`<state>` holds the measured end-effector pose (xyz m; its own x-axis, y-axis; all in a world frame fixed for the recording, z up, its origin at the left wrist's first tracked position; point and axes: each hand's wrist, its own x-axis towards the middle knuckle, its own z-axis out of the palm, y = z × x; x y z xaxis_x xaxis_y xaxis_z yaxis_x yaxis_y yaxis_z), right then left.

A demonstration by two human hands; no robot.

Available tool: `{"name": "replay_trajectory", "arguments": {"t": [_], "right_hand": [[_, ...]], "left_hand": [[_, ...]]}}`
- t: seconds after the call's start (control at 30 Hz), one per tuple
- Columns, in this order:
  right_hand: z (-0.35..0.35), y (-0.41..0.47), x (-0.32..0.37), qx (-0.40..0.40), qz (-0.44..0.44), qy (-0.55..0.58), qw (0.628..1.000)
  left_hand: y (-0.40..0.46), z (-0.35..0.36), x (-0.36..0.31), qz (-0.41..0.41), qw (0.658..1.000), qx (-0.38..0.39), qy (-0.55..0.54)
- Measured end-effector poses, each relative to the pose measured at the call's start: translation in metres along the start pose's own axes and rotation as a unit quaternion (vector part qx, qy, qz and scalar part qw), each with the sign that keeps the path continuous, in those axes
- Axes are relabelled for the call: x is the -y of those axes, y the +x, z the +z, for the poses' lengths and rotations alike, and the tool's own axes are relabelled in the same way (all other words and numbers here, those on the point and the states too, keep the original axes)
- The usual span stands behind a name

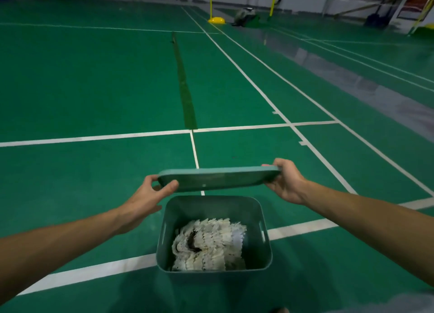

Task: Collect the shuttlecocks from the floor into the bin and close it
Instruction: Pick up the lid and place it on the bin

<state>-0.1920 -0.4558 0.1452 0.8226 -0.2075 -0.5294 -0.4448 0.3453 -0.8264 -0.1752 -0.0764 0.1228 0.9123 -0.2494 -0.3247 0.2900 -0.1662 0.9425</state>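
A dark green bin (256,219) stands open on the court floor just in front of me. Several white feather shuttlecocks (209,244) lie piled inside it. A flat green lid (218,179) hovers above the bin's far rim, nearly level and tipped slightly toward me. My left hand (150,195) grips the lid's left end, thumb on the near edge. My right hand (286,183) holds the lid's right end, fingers curled over the top. No shuttlecocks show on the floor around the bin.
Green court floor with white lines (94,138) spreads all around. A strip of dark tape (185,89) runs away from me. Far off stand a yellow net post with its base (216,20), a bag (246,17) and another yellow post (273,0).
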Motion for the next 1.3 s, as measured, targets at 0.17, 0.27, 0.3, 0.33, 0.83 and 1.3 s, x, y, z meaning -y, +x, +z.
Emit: {"name": "replay_trajectory", "arguments": {"t": [0.17,0.27,0.3,0.33,0.83,1.3], "right_hand": [[-0.024,-0.007,-0.029,0.066,0.006,-0.205,0.976],[-0.027,-0.011,-0.050,0.078,-0.004,-0.337,0.938],[-0.026,-0.013,-0.056,0.078,-0.013,-0.381,0.921],[-0.024,-0.013,-0.064,0.077,-0.022,-0.421,0.903],[-0.007,-0.017,-0.128,-0.017,-0.004,-0.613,0.790],[-0.007,-0.007,-0.140,-0.015,-0.008,-0.610,0.792]], "left_hand": [[0.001,0.006,0.017,-0.047,0.999,0.013,-0.025],[-0.006,0.007,0.038,-0.017,0.992,0.001,0.124],[-0.008,0.006,0.047,-0.013,0.986,0.004,0.164],[-0.010,0.005,0.056,-0.015,0.982,0.007,0.188],[-0.026,0.016,0.103,-0.015,0.938,0.028,0.345],[-0.023,0.023,0.111,0.003,0.929,-0.034,0.369]]}}
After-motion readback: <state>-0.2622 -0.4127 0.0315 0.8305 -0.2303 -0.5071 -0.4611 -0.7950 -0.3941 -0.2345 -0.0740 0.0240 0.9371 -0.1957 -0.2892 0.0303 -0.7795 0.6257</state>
